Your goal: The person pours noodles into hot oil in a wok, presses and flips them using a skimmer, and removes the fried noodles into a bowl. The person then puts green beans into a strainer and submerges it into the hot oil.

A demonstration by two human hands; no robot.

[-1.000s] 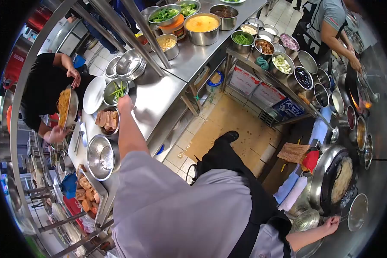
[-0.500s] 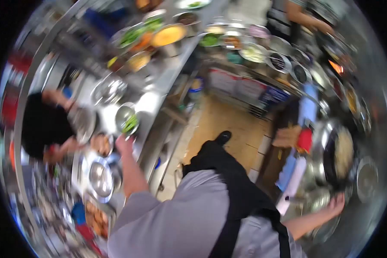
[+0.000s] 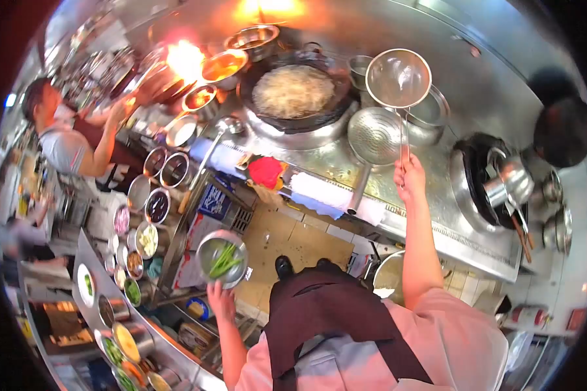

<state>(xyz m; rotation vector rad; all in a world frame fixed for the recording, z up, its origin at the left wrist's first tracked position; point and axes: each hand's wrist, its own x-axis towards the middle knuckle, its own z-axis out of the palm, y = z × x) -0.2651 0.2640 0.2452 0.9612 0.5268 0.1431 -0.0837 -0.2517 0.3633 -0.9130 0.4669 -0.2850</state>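
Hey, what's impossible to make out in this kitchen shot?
- Head view, left hand: fingers hidden under the bowl of green vegetables.
- Right hand: the strainer handle disappears inside the fist.
- Wok: contents too washed out by glare to identify.
- Small bowls at left: too tiny to tell their fillings.

Figure: The cooking line and its surroundings.
At the top centre we see a large wok (image 3: 293,91) filled with pale noodles, with an open flame (image 3: 184,58) to its left. A perforated ladle (image 3: 374,135) rests on the steel counter (image 3: 430,195), near a red cloth (image 3: 266,171). We note small bowls of ingredients (image 3: 147,240) along the left rack, and another person (image 3: 62,140) working beside the flame.
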